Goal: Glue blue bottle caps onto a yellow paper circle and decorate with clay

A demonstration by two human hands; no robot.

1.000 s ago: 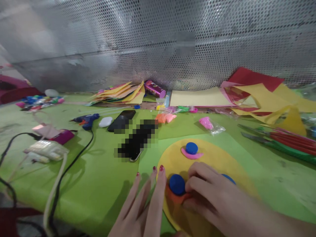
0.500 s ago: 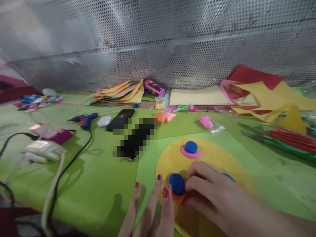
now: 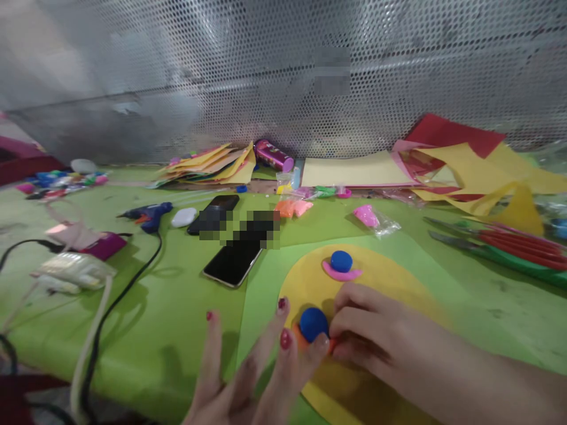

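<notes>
A yellow paper circle (image 3: 376, 260) lies on a light green sheet (image 3: 261, 313). Near its top edge sits a blue round piece (image 3: 341, 261) with a curved pink clay strip (image 3: 341, 273) below it. Another blue round piece (image 3: 313, 324) rests lower left, partly ringed by an orange clay strip (image 3: 300, 337). My right hand (image 3: 390, 336) pinches the strip's right end beside that piece; its fingertips are partly hidden. My left hand (image 3: 261, 378) has its fingers spread, with the thumb touching the strip at the lower edge of the blue piece.
Two phones (image 3: 234, 260), a glue gun (image 3: 153, 215) and a power strip (image 3: 73, 268) with cords are on the left. Orange clay (image 3: 287, 208) and bagged pink clay (image 3: 367, 216) lie beyond the circle. Scissors (image 3: 509, 245) are at right; coloured paper (image 3: 354, 171) lines the perforated metal wall (image 3: 283, 77).
My left hand has spread its fingers wider, and its thumb has come to the orange strip below the blue piece. My right hand stays pinched at nearly the same spot.
</notes>
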